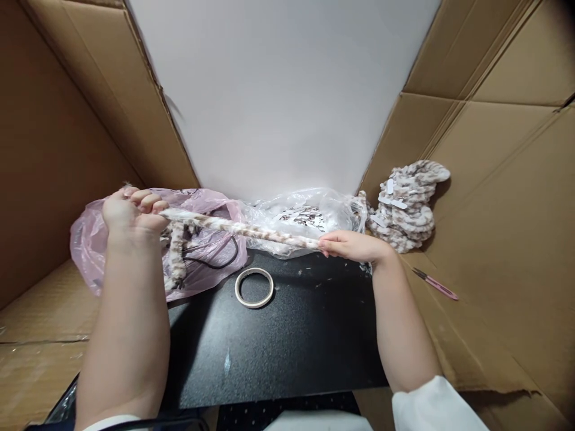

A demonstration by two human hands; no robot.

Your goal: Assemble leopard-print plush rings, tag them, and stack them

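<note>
A fluffy white-and-brown strip (242, 229) is stretched taut between both hands, above the bags. My left hand (135, 209) is closed round its left end, raised over the pink bag. At the other end, my right hand (345, 245) pinches the strip between thumb and fingers, in front of the clear bag. Under the left end, more fluffy pieces (176, 254) and a dark cord (220, 263) lie on the pink plastic bag (202, 290). A tuft sticks out above my left fist.
The clear plastic bag (309, 218) holds many small white tags. A pile of fluffy strips (411, 206) with white tags sits right, near pink-handled thread snips (435, 284). A tape roll (254, 288) lies on the black table (278, 353). Cardboard walls (507, 209) flank both sides.
</note>
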